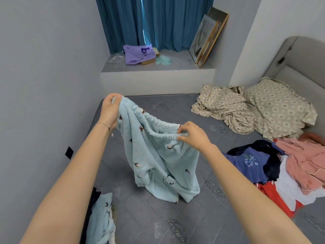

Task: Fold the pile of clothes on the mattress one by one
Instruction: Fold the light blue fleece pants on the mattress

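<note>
We hold the light blue pants [158, 164] up over the mattress [149, 219]. Our left grip [110, 110] curls round one end of the stretchy waistband. Our right grip [193, 136] pinches the other end. The legs hang below both grips and touch the mattress. The pile of clothes [290, 166] lies right of our right grip.

Blue curtains [158, 23] are drawn behind a window ledge [175, 66]. A purple bag [137, 54] is laid on the ledge over a flat box [148, 62], green gloves [163, 60] just beside. Framed pictures [209, 37] are leaned at the ledge's end. Patterned bedding [225, 106] and a pillow [281, 106] are heaped by a grey headboard [299, 55]. A black socket [69, 152] is set in the wall [35, 85].
</note>
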